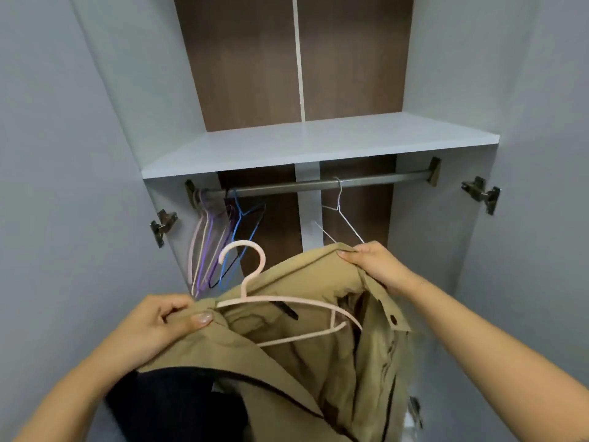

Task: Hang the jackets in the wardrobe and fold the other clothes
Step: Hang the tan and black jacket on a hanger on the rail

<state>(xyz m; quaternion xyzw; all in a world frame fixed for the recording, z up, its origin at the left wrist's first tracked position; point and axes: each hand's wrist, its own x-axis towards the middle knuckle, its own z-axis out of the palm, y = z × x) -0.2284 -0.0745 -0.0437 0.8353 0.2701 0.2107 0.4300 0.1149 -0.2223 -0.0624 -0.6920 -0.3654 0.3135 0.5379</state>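
Mid-step: seating the khaki jacket [318, 339] on the pink hanger [255, 301], not on the rail [318, 183] yet. My left hand [159, 327] pinches one shoulder, my right hand [373, 263] grips the other, both arms reaching forward, jacket held below the rail. Next, I'd say: get the shoulders seated, then lift the hook onto the free stretch between the blue hanger [245, 228] and the white wire hanger [341, 218].

Khaki jacket [306, 355] on pale pink hanger [255, 291], purple, pink, blue hangers [216, 244] and 1 white hanger [341, 218], grey shelf [318, 141], brown back panel [350, 59].
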